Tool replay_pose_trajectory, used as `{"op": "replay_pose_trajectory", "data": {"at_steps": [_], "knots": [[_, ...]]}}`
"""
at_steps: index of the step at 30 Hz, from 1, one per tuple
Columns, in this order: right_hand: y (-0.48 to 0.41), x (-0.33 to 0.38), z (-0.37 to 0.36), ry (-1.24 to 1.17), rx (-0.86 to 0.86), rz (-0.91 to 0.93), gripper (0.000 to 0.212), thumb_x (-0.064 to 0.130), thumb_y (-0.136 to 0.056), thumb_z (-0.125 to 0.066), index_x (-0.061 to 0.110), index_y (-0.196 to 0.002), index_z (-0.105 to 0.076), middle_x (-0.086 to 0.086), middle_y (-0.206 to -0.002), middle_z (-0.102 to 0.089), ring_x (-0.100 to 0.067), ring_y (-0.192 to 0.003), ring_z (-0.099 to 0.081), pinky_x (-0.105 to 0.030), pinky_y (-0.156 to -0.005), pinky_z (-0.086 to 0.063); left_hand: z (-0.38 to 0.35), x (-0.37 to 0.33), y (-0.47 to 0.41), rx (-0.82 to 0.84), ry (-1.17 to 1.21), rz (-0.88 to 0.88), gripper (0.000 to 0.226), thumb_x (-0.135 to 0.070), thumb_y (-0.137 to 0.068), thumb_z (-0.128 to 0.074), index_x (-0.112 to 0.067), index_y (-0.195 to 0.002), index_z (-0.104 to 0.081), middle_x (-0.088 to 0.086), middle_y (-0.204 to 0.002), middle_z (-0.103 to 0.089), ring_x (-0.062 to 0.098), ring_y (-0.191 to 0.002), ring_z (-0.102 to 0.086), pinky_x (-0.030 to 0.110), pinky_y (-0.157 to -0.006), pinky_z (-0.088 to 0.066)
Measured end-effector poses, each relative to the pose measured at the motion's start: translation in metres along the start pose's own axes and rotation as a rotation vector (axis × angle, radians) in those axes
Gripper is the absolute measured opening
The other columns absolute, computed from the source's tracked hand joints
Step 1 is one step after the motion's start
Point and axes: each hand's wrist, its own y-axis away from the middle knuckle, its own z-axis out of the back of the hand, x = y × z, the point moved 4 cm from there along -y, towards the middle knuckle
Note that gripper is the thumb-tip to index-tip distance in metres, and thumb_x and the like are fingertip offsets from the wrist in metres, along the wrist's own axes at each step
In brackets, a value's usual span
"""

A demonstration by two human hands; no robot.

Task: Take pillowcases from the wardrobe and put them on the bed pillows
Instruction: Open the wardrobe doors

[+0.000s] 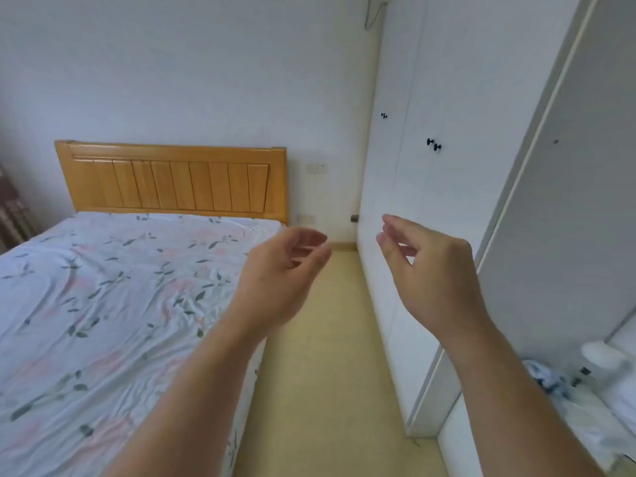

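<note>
With both hands, left (282,270) and right (430,270), released and empty, the open wardrobe door (564,201) could catch an elbow, and no pillows show on the bed (103,304).

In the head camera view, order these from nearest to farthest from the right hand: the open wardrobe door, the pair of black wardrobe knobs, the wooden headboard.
From the right hand:
1. Open wardrobe door, just to the hand's right, its edge passing close behind the wrist.
2. Pair of black wardrobe knobs, higher up on the closed doors ahead.
3. Wooden headboard, far left at the head of the bed, against the back wall.
</note>
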Motion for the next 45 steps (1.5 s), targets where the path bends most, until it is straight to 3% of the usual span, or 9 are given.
{"op": "replay_pose_trajectory", "data": {"at_steps": [2, 6, 9, 15, 20, 27, 31, 36, 45], "knots": [[0.0, -0.017, -0.008, -0.033, -0.016, -0.045, 0.031, 0.026, -0.096, -0.065, 0.013, -0.124, -0.071, -0.001, -0.11, -0.077, -0.012, -0.095, -0.074, -0.03, -0.089, -0.058, -0.009, 0.01, -0.011, -0.027, 0.063, 0.068, 0.013, -0.027, -0.094, -0.068, -0.023, -0.105, -0.074, -0.015, -0.096, -0.076, -0.003, -0.088, -0.07, 0.019, -0.081, -0.055], [-0.006, -0.053, -0.05, -0.059, 0.06, -0.139, 0.031, 0.029, -0.096, -0.065, 0.014, -0.122, -0.073, 0.002, -0.105, -0.078, -0.013, -0.089, -0.074, -0.034, -0.084, -0.06, -0.025, 0.05, -0.038, -0.028, 0.164, 0.208, 0.009, -0.022, -0.093, -0.069, -0.022, -0.1, -0.075, -0.006, -0.093, -0.078, 0.012, -0.09, -0.074, 0.04, -0.087, -0.059], [-0.031, -0.077, -0.097, -0.072, 0.11, -0.184, 0.031, 0.031, -0.096, -0.064, 0.017, -0.122, -0.073, 0.004, -0.107, -0.078, -0.013, -0.09, -0.074, -0.036, -0.084, -0.06, -0.033, 0.087, -0.072, -0.048, 0.206, 0.282, 0.008, -0.018, -0.093, -0.069, -0.018, -0.098, -0.075, 0.001, -0.091, -0.078, 0.018, -0.088, -0.075, 0.046, -0.085, -0.06], [-0.114, -0.116, -0.192, -0.059, 0.13, -0.183, 0.03, 0.031, -0.096, -0.065, 0.017, -0.121, -0.073, 0.005, -0.108, -0.077, -0.011, -0.095, -0.074, -0.034, -0.087, -0.059, -0.034, 0.163, -0.172, -0.077, 0.256, 0.336, 0.008, -0.016, -0.094, -0.066, -0.018, -0.095, -0.073, 0.0, -0.091, -0.078, 0.016, -0.084, -0.075, 0.037, -0.078, -0.059], [-0.211, -0.158, -0.261, -0.057, 0.129, -0.288, 0.034, 0.035, -0.097, -0.061, 0.019, -0.125, -0.071, 0.008, -0.114, -0.075, -0.006, -0.102, -0.07, -0.026, -0.094, -0.055, -0.04, 0.216, -0.297, -0.035, 0.277, 0.369, 0.009, -0.017, -0.096, -0.064, -0.017, -0.098, -0.073, -0.002, -0.089, -0.078, 0.011, -0.08, -0.074, 0.035, -0.077, -0.058], [-0.326, -0.231, -0.336, -0.055, 0.078, -0.396, 0.037, 0.04, -0.097, -0.06, 0.023, -0.129, -0.068, 0.009, -0.117, -0.073, -0.007, -0.106, -0.069, -0.03, -0.099, -0.054, -0.077, 0.275, -0.455, 0.047, 0.293, 0.344, 0.009, -0.015, -0.096, -0.064, -0.015, -0.096, -0.072, -0.002, -0.086, -0.077, 0.008, -0.074, -0.071, 0.033, -0.072, -0.055], [-0.386, -0.293, -0.386, -0.093, 0.044, -0.447, 0.037, 0.039, -0.095, -0.063, 0.024, -0.129, -0.068, 0.015, -0.117, -0.072, -0.001, -0.103, -0.068, -0.014, -0.092, -0.048, -0.106, 0.321, -0.541, 0.063, 0.279, 0.339, 0.009, -0.016, -0.096, -0.064, -0.018, -0.097, -0.072, 0.0, -0.088, -0.077, 0.008, -0.075, -0.072, 0.032, -0.073, -0.056], [-0.487, -0.378, -0.454, -0.155, 0.043, -0.475, 0.037, 0.032, -0.096, -0.064, 0.021, -0.131, -0.067, 0.009, -0.121, -0.072, 0.006, -0.105, -0.066, 0.004, -0.088, -0.041, -0.15, 0.376, -0.672, 0.078, 0.235, 0.33, 0.009, -0.016, -0.097, -0.064, -0.017, -0.098, -0.072, 0.001, -0.089, -0.077, 0.009, -0.074, -0.072, 0.025, -0.068, -0.054], [-0.692, -0.474, -0.562, -0.128, 0.057, -0.448, 0.037, 0.032, -0.096, -0.065, 0.021, -0.131, -0.066, 0.007, -0.119, -0.074, -0.002, -0.102, -0.07, -0.023, -0.098, -0.053, -0.201, 0.448, -0.9, 0.113, 0.202, 0.312, 0.01, -0.018, -0.097, -0.063, -0.02, -0.098, -0.073, -0.002, -0.089, -0.077, 0.012, -0.079, -0.073, 0.03, -0.072, -0.058]]}}
